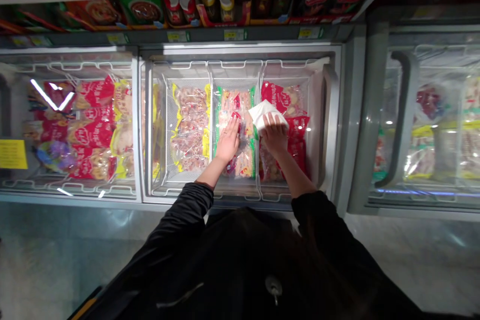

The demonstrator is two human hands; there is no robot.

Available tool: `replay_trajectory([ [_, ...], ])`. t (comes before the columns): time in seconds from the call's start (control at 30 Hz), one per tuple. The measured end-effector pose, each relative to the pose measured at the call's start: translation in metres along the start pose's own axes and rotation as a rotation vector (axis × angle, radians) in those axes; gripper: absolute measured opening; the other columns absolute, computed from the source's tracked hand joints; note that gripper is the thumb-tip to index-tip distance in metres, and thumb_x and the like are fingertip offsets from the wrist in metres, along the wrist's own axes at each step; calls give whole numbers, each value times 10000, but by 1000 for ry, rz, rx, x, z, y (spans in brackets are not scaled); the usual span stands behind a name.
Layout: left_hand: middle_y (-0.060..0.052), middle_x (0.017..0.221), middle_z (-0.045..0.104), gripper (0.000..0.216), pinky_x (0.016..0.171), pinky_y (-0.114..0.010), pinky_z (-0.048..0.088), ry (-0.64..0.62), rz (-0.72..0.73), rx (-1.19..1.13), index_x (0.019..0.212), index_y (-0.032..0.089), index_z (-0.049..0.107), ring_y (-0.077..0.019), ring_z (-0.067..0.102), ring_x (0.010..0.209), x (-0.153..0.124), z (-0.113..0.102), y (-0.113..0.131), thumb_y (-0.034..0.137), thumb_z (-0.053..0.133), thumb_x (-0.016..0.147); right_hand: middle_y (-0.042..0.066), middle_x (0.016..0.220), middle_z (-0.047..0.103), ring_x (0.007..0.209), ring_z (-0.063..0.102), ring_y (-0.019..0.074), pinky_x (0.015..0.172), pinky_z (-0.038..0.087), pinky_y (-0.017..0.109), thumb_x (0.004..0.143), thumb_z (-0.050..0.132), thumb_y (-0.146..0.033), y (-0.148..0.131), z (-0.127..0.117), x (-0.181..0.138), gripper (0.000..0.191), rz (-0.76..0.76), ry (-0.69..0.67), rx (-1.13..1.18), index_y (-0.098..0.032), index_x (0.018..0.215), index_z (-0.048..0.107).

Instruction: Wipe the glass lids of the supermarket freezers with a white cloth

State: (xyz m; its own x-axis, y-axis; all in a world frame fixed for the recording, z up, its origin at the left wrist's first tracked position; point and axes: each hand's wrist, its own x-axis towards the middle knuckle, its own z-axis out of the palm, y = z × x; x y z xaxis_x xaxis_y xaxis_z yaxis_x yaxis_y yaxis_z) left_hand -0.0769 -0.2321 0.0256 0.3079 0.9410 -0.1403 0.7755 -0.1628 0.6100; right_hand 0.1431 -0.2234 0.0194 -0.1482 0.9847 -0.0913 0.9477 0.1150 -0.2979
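I am looking down into an open chest freezer (337, 125) split by wire dividers into three bins. My left hand (228, 141) lies flat, fingers stretched, on a green-edged bag of frozen food (243, 105) in the middle bin. My right hand (275, 134) presses a white cloth (262, 111) against the divider between the middle and right bins, over red bags (296, 130). A yellow-edged bag (189, 125) fills the left bin. Both sleeves are black.
A closed glass-lidded freezer section (75, 125) with red and yellow bags lies to the left. Another freezer with a dark handle (401, 120) stands at the right. A shelf of jars and boxes (210, 10) runs above. Grey floor shows below.
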Motion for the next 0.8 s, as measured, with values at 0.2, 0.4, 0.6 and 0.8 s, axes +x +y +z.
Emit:
replay_trajectory([
  [0.2,-17,1703,174,594,1320,-394,164,-15,39,-38,1619,212,225,-191,135,1577,-10,6,-7,275,297,1033,46,1653,357,1520,289,232,1227,228,455,1038,428,-252,-37,10,-4,517,-170,-68,31,-181,1550,412],
  [0.4,-21,1705,155,599,1320,-414,162,-13,-18,-23,1620,202,212,-200,135,1578,-23,25,7,260,293,1029,154,1629,375,1493,336,259,1186,258,515,1070,335,-272,18,-1,19,511,-91,7,-1,-88,1540,413],
  [0.6,12,1688,250,577,1326,-407,131,64,-78,2,1610,257,261,-195,162,1578,-37,59,24,302,295,1036,69,1664,331,1543,261,274,1241,221,485,1059,350,-282,10,6,-62,533,-46,5,40,-189,1584,375],
  [0.8,-13,1706,187,594,1323,-432,95,94,-80,71,1616,173,231,-213,127,1587,-39,72,24,309,300,1042,1,1671,317,1547,248,241,1258,205,490,1063,369,-282,8,6,-56,527,-221,-108,117,-240,1588,357],
])
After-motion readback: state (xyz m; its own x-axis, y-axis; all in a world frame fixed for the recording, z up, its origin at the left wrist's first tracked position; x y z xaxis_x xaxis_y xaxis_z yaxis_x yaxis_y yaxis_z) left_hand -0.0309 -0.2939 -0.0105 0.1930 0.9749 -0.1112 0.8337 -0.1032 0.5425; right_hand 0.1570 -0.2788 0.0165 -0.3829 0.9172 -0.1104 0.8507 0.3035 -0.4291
